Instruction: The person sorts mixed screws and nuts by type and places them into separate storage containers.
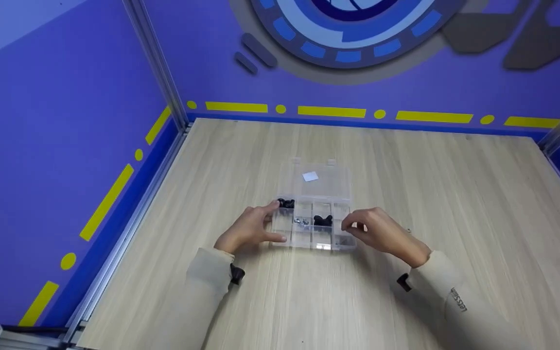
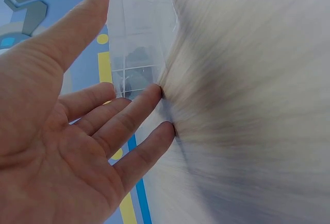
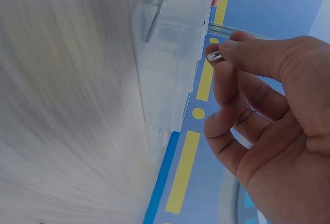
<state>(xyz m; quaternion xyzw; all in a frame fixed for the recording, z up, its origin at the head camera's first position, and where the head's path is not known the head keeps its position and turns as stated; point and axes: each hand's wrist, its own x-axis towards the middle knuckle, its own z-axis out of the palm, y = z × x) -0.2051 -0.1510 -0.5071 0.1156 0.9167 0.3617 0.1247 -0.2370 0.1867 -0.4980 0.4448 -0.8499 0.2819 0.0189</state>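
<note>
A clear plastic compartment box (image 1: 302,238) lies on the table with its lid (image 1: 326,187) folded back. Black parts sit in its far-left compartment (image 1: 286,203) and in a middle one (image 1: 323,220). Small silver pieces (image 1: 301,221) lie between them. At the box's left side my left hand (image 1: 251,227) rests with fingers and thumb spread, fingertips touching the box wall. Over the right side, my right hand (image 1: 379,231) pinches a small silver metal piece (image 3: 214,56) between thumb and index finger; most of it is hidden. Screws (image 3: 155,20) show through the box wall in the right wrist view.
A white paper square (image 1: 310,176) lies on the lid. The wooden table (image 1: 455,194) meets blue-purple panels (image 1: 241,87) at the back and left, with a metal post (image 1: 158,63) in the left corner. A tiny object (image 1: 409,230) lies beyond the right wrist.
</note>
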